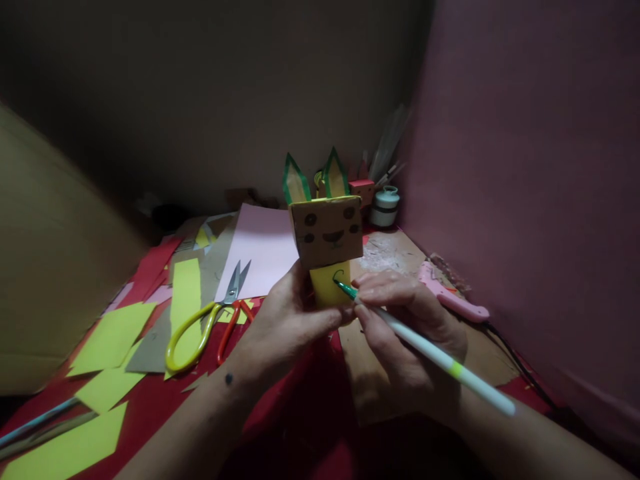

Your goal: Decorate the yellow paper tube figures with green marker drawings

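Observation:
My left hand [285, 320] grips the yellow lower block of a paper animal figure [327, 233]. The figure has a brown box head with a drawn face and two green-edged ears. My right hand [400, 320] pinches a white marker with a green tip [430, 353]. The tip touches the yellow block, where a green curl is drawn. Both hands are held just above a brown cardboard sheet [395, 253] on the red table [165, 407].
Yellow-handled scissors [210, 320] and smaller red-handled scissors [233, 327] lie left of my hands among yellow paper pieces [113, 337]. A pink sheet [260, 247] lies behind them. A pink glue gun [450, 297] rests at the right. A small jar [385, 207] stands in the corner.

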The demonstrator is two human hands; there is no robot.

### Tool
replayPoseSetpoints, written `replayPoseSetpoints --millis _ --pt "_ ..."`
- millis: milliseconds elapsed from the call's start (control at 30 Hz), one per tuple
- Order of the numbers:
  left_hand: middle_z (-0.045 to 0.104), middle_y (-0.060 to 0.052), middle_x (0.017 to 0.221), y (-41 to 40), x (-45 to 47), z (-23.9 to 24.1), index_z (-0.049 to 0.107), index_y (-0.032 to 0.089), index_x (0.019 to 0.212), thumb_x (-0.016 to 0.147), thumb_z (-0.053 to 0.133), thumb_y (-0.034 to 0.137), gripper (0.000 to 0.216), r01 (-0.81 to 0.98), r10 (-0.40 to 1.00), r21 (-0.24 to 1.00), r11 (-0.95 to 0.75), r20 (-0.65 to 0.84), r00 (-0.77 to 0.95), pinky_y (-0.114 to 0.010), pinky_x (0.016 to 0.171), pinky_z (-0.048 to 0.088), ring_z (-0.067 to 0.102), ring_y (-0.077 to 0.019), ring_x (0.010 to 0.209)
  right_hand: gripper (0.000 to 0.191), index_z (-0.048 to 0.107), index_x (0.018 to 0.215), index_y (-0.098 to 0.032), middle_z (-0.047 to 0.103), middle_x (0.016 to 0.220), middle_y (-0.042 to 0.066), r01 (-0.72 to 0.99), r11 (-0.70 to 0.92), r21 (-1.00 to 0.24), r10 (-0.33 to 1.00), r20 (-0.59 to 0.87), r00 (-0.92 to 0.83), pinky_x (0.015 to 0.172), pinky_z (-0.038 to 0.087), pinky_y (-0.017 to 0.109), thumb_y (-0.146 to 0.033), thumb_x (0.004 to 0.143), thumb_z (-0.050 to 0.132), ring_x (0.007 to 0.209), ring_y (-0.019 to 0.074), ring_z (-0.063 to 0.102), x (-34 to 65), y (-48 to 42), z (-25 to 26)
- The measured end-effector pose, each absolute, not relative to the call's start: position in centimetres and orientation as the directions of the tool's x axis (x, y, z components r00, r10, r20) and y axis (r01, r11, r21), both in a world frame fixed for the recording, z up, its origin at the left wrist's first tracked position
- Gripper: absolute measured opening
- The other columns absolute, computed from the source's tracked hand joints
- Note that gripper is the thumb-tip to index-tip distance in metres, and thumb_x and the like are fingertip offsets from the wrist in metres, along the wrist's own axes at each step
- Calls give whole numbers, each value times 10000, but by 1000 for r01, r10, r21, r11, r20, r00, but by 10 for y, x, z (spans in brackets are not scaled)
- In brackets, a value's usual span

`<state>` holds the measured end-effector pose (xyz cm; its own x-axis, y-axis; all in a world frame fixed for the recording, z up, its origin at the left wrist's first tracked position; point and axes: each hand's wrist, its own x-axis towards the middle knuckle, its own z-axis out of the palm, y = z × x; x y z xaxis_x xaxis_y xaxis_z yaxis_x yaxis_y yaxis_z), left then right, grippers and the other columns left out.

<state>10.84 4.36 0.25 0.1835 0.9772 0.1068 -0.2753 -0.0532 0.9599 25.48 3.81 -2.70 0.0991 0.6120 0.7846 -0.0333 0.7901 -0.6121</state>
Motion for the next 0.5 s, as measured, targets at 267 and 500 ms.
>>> replayPoseSetpoints --millis 267,500 --pt "799 -97 1085 43 108 3 676 159 1120 626 897 54 551 -266 979 963 -42 93 184 -428 980 579 719 -352 1139 260 724 900 -267 712 835 1 -21 774 -633 630 766 128 716 600 323 -23 832 666 856 189 723 258 38 -28" --pt "798 -108 1125 43 109 3 688 170 1149 644 914 101 558 -234 978 971 -55 100 184 -416 962 569 702 -368 1190 296 723 992 -271 720 915 19 -13 768 -640 640 767 42 777 628 346 -12 855 683 953 214 732 267 40 -34"
